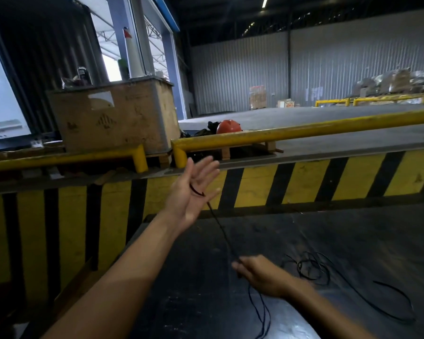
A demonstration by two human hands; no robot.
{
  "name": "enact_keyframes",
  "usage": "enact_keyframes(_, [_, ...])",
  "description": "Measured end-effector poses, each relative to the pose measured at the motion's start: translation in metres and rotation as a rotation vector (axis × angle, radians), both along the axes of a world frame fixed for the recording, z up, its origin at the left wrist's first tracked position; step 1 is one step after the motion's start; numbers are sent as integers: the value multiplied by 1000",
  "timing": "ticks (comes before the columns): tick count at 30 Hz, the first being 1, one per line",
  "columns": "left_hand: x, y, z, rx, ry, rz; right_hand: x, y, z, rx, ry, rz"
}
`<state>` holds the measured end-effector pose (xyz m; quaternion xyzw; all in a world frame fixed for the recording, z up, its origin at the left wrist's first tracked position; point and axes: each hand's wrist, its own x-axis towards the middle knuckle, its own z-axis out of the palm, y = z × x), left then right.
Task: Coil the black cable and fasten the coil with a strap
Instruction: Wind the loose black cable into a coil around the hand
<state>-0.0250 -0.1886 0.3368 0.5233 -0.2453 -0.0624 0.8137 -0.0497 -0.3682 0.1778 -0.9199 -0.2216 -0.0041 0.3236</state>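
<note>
Nearest you, along the counter's (206, 302) near edge, a slack run of the black cable (227, 238) hangs down in long loose loops below your right hand (257, 275). That hand's grip is closed around the cable just above the dark counter top, pinching it and drawing a straight length up and away toward your left hand. To the right of that hand, most of the cable lies on the counter as an untidy tangle, with one long strand curving out toward the near right corner. Farther out, over the counter's far edge, your left hand (194, 192) is raised with the palm open and fingers spread wide; the cable's end crosses the palm, laid there rather than clamped. I judge the coiling barely begun: no formed loop shows in either hand, nearly all the length lies loose, and I see no strap anywhere. Beyond stand the yellow rail (304, 130) and an orange helmet (228, 127).
</note>
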Motion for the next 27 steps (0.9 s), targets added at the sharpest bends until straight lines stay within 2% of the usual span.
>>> enact_keyframes(1, [5,1,1,74,-43,110,0,-1,-6,-83,27,33])
enact_keyframes(2, [10,4,1,238,-119,220,0,-6,-9,-132,51,59])
enact_keyframes(4, [18,15,-6,722,-281,362,1,-22,1,-143,55,70])
enact_keyframes(5, [21,21,-12,947,-322,336,2,-33,12,-117,37,49])
enact_keyframes(7, [24,31,-29,1289,-297,159,6,-59,41,-21,-39,-25])
enact_keyframes(9, [20,34,-44,1475,-235,3,10,-84,73,88,-153,-89])
enact_keyframes(10, [16,33,-48,1499,-199,-62,11,-94,87,148,-215,-112])
enact_keyframes(13, [-2,15,-53,1412,-56,-307,18,-109,113,350,-369,-170])
enact_keyframes(16, [-21,-13,-51,1193,59,-658,29,-103,107,447,-446,-295])
enact_keyframes(19, [-35,-36,-36,833,54,-849,31,-89,81,428,-326,-417])
enact_keyframes(21, [-32,-44,-19,558,28,-793,20,-68,54,328,-159,-285])
enact_keyframes(23, [-21,-47,-1,376,-18,-635,-1,-37,25,61,-22,-105])
enact_keyframes(25, [-7,-45,7,374,-59,-445,-25,-8,8,-156,43,58])
enact_keyframes(27, [6,-38,2,480,-69,-265,-39,-1,13,-254,41,152])
